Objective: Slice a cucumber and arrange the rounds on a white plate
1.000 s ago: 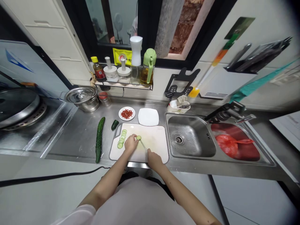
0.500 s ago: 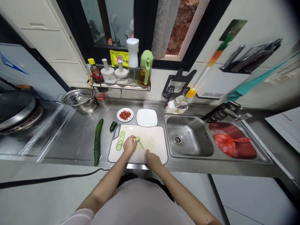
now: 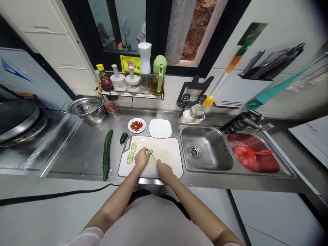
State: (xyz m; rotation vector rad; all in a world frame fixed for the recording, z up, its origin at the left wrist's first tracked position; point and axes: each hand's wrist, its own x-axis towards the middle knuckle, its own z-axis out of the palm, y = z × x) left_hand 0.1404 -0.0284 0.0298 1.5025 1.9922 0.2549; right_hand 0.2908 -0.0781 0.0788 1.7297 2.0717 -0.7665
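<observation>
On the cutting board (image 3: 169, 153), the left hand (image 3: 141, 158) clamps the cucumber stub (image 3: 150, 151), cut end facing 3 o'clock, while the right hand (image 3: 163, 169), fist closed on the knife (image 3: 153, 158), sits at its 5 o'clock, blade angled toward 11.

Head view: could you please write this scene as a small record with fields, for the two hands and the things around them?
Place: steel counter beside a sink
Left hand: holds down the cucumber piece on the cutting board
Right hand: holds the knife, blade against the piece
Slices: a row on the board's left part
Left of board: whole cucumber, short cucumber end
Behind board: dish of red chillies, white plate
</observation>
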